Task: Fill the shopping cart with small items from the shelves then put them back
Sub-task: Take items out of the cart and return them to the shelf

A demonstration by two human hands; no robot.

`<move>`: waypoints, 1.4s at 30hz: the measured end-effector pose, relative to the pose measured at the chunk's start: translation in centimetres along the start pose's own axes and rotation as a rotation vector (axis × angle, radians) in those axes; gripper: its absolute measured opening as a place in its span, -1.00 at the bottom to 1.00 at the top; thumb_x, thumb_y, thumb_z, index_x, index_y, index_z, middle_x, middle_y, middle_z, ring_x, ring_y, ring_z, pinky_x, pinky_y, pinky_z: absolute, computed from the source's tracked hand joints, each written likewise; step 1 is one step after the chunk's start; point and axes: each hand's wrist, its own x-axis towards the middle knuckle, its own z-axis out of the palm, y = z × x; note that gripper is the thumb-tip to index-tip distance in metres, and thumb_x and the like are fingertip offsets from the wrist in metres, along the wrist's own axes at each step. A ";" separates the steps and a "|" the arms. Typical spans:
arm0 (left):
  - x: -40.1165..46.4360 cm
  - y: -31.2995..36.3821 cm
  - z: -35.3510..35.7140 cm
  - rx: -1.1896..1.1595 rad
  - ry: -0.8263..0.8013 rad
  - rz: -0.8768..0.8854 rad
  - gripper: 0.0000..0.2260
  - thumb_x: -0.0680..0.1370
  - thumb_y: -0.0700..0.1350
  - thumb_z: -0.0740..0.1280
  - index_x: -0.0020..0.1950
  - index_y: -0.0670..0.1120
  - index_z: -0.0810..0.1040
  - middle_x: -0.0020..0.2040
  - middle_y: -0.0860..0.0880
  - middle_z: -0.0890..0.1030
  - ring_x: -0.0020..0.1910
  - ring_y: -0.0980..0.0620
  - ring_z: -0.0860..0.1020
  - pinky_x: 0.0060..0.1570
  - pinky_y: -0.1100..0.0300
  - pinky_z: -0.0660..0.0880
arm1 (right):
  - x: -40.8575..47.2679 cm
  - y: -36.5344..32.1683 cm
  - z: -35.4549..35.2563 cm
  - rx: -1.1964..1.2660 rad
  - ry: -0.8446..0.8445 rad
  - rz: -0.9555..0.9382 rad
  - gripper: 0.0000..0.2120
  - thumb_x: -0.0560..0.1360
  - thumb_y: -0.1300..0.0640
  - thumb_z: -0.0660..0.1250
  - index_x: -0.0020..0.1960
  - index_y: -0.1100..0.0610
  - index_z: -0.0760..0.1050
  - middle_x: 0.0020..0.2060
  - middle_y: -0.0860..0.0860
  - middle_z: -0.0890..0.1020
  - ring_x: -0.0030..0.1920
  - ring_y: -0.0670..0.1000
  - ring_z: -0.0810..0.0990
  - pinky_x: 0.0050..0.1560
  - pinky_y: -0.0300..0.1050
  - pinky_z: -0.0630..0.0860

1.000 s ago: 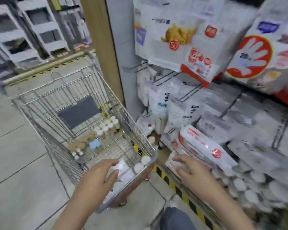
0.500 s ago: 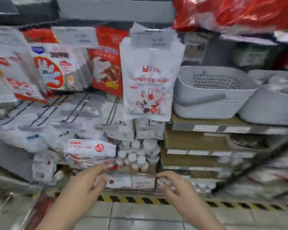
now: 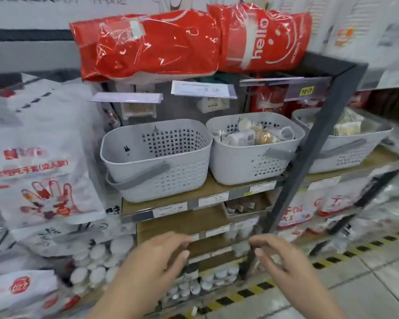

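Nearest, the left hand (image 3: 157, 259) and right hand (image 3: 279, 256) hover apart with fingers loosely curved, holding nothing. Past their fingertips at 12 o'clock the lower shelves (image 3: 194, 223) hold small white-capped items (image 3: 101, 254), blurred; farther up sit an empty grey basket (image 3: 157, 157) at 11 o'clock and a filled basket (image 3: 255, 146) at 1 o'clock

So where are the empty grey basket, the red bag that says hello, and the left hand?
Empty grey basket (image 3: 115, 143): head view, on its left inner wall.
Red hello bag (image 3: 260, 40): head view, on the printed front.
Left hand (image 3: 157, 256): head view, on the back of the hand.
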 end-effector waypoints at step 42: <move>29.9 3.2 -1.7 0.211 0.136 -0.113 -0.66 0.46 0.01 0.27 0.19 -0.02 0.60 0.11 0.07 0.61 0.10 0.08 0.56 0.07 0.22 0.44 | 29.4 1.6 -14.1 -0.453 0.041 -0.004 -0.41 0.39 -0.02 0.48 0.35 -0.08 0.33 0.34 0.01 0.35 0.32 0.11 0.34 0.25 0.02 0.43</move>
